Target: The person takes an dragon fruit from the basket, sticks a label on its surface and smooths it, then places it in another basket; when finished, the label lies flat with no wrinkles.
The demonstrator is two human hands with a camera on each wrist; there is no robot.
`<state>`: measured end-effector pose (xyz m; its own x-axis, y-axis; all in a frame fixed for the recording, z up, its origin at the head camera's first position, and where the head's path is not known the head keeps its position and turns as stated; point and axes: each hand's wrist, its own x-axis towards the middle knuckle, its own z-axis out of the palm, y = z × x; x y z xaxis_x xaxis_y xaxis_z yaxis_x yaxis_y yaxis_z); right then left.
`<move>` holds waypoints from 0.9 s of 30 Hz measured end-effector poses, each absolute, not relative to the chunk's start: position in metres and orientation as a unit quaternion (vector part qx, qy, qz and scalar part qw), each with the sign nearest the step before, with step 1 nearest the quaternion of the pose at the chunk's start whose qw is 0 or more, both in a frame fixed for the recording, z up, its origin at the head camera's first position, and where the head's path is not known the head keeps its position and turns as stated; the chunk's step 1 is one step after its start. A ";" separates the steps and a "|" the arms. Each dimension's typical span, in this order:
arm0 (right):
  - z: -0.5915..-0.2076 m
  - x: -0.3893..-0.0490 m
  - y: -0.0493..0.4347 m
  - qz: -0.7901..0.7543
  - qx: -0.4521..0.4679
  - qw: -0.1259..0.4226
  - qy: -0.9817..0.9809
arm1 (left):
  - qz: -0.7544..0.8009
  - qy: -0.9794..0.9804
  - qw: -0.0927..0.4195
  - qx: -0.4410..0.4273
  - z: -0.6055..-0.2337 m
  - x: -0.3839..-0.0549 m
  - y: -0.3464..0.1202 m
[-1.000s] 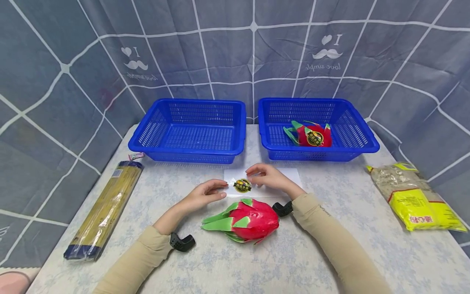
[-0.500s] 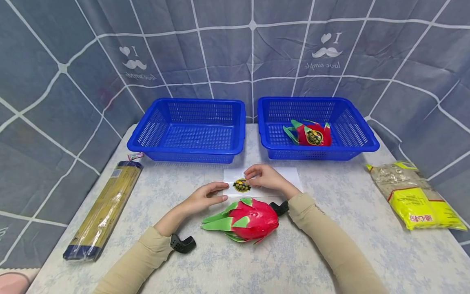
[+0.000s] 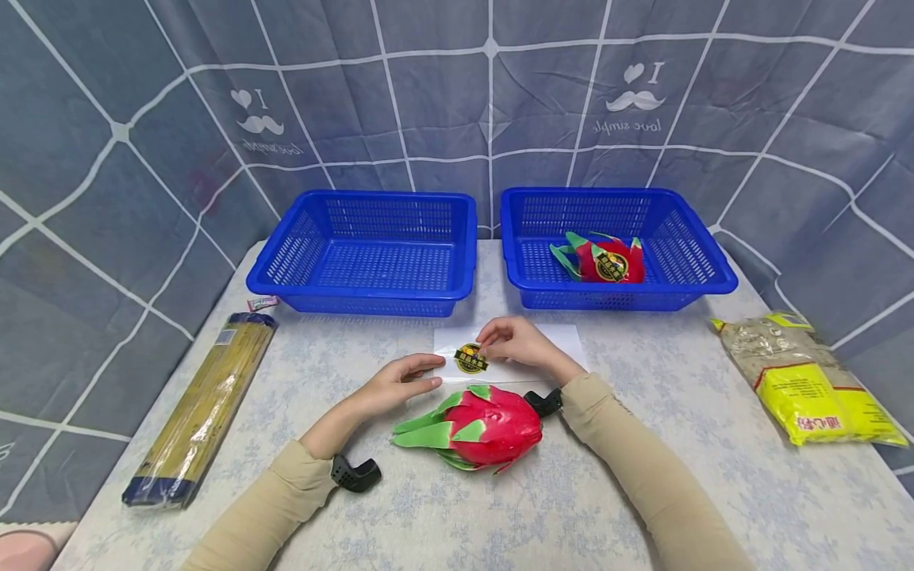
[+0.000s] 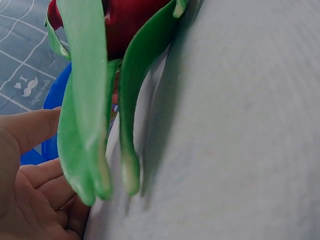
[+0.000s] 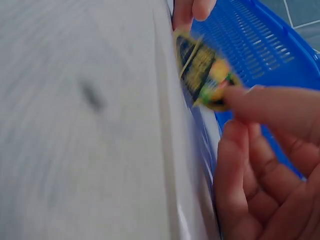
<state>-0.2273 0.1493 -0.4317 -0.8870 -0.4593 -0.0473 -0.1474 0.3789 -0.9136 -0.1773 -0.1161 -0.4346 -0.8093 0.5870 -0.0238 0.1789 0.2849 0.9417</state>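
A round black-and-gold fruit sticker [image 3: 470, 359] is at the left part of a white sheet [image 3: 564, 341]. My right hand [image 3: 520, 342] pinches its right edge between thumb and fingers. In the right wrist view the sticker [image 5: 205, 72] stands tilted up, with the thumb over its edge. My left hand [image 3: 393, 383] lies at the sheet's left end, fingers relaxed and fingertips right at the edge. Just in front of the sheet lies a red dragon fruit [image 3: 496, 428] with green leaves pointing left. Those leaves [image 4: 85, 100] hide part of the left hand in the left wrist view.
Two blue baskets stand at the back. The left basket [image 3: 360, 305] has nothing in it; the right basket [image 3: 614, 301] holds a dragon fruit [image 3: 631, 262] bearing the same sticker. A long pack of noodles [image 3: 207, 404] lies left, a yellow bag [image 3: 814, 388] right, a small pink packet [image 3: 262, 303] behind the noodles.
My right hand has come slightly closer to the sticker and now pinches its edge; the sticker's right side has lifted a little. The left hand and the dragon fruit have stayed put.
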 end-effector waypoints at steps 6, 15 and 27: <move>-0.416 -0.218 0.162 -0.534 -0.215 0.112 0.810 | 0.543 0.781 0.186 0.244 -0.435 -0.177 -0.117; -0.376 -0.181 0.195 -0.548 -0.251 0.065 0.796 | 0.557 0.779 0.154 0.245 -0.420 -0.174 -0.114; -0.365 -0.128 0.201 -0.634 -0.295 0.138 0.701 | 0.477 0.771 0.054 0.419 -0.397 -0.130 -0.085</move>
<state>-0.1279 0.2007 -0.3652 -0.7882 -0.5884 0.1805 -0.2382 0.0212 -0.9710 -0.1296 -0.0847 -0.3972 -0.6433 0.6976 0.3155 0.5939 0.1946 0.7807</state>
